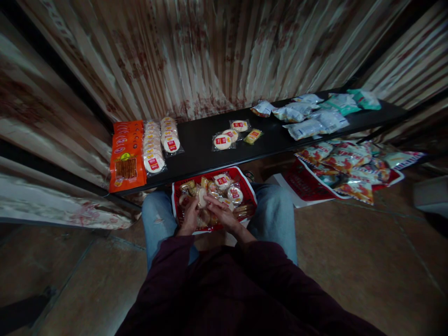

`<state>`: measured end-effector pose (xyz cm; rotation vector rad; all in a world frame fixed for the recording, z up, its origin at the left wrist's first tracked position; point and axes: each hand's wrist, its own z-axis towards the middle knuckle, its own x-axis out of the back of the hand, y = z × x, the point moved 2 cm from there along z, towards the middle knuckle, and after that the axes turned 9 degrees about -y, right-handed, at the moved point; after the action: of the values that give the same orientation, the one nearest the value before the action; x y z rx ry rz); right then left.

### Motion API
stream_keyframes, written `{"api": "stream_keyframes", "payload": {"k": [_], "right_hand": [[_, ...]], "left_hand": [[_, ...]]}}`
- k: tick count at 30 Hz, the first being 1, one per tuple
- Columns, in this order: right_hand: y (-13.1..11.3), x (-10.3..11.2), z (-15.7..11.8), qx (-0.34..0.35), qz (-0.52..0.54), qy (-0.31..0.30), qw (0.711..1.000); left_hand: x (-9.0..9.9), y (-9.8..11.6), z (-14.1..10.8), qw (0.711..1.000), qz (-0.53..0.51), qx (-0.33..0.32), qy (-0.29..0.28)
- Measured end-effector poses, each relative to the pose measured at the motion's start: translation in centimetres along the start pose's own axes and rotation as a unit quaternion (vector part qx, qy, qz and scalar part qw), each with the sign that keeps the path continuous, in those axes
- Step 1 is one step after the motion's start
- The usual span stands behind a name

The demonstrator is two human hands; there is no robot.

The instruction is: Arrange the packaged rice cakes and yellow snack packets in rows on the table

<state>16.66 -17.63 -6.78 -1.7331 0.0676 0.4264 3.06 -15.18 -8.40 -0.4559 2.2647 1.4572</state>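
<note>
Over a red basket [252, 195] between my knees, both hands are at one round wrapped rice cracker [202, 198]. On its left side my left hand [190, 215] is closed around the edge. My right hand [223, 213] reaches in from the right, fingers fairly straight and close together, fingertips against the cracker. Beneath the hands lie several more wrapped crackers, some with red labels, such as the cracker packet [235, 194] at the basket's right. The palms hide part of the contents.
A black shelf [196, 161] runs ahead. It carries orange snack packs [126, 156], rows of wrapped crackers [153, 148], loose packets [224, 140], and white-blue bags [304, 128] with green bags [341, 103]. A second red basket [301, 179] full of bags stands right. Curtains [210, 56] hang behind.
</note>
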Motion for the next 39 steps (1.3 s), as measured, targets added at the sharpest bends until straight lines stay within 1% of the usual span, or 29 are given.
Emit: {"api": "stream_keyframes", "payload": {"k": [2,5,10,13,16,18,21,26,30,33,36,39], "right_hand": [[0.0,0.0,0.0,0.005,0.006,-0.001,1.000],[-0.2,0.0,0.2,0.018,-0.004,0.021,1.000],[-0.3,0.4,0.3,0.019,-0.038,0.041,0.998],[-0.2,0.5,0.3,0.015,-0.053,0.055,0.997],[0.5,0.2,0.2,-0.024,0.021,0.066,0.997],[0.9,-0.1,0.2,-0.042,0.073,0.055,0.995],[1.2,-0.3,0.2,-0.049,0.076,0.037,0.995],[1.1,0.2,0.3,-0.058,0.046,0.063,0.995],[1.1,0.5,0.3,-0.043,0.057,0.062,0.996],[0.8,0.3,0.3,-0.052,0.059,0.080,0.994],[0.1,0.0,0.2,-0.050,0.052,0.102,0.992],[-0.6,0.0,0.1,-0.037,0.039,0.096,0.994]], "left_hand": [[-0.2,0.4,0.0,0.999,-0.033,0.003,-0.003],[-0.3,1.1,0.0,0.997,-0.071,0.005,-0.002],[-0.5,1.1,0.0,0.998,-0.069,-0.008,-0.003],[-0.6,0.7,-0.2,0.999,-0.029,-0.013,-0.017],[-0.6,0.6,-0.5,0.998,0.049,-0.027,-0.041],[-0.5,0.6,-0.5,0.990,0.115,-0.056,-0.057],[-0.5,0.8,-0.5,0.977,0.184,-0.089,-0.069],[-0.6,1.2,-0.8,0.972,0.202,-0.087,-0.078],[-0.9,1.4,-1.1,0.966,0.217,-0.110,-0.090],[-1.0,1.4,-0.9,0.970,0.204,-0.105,-0.081],[-0.9,1.2,-0.7,0.980,0.167,-0.091,-0.056],[-0.8,1.2,-0.4,0.986,0.137,-0.092,-0.028]]}}
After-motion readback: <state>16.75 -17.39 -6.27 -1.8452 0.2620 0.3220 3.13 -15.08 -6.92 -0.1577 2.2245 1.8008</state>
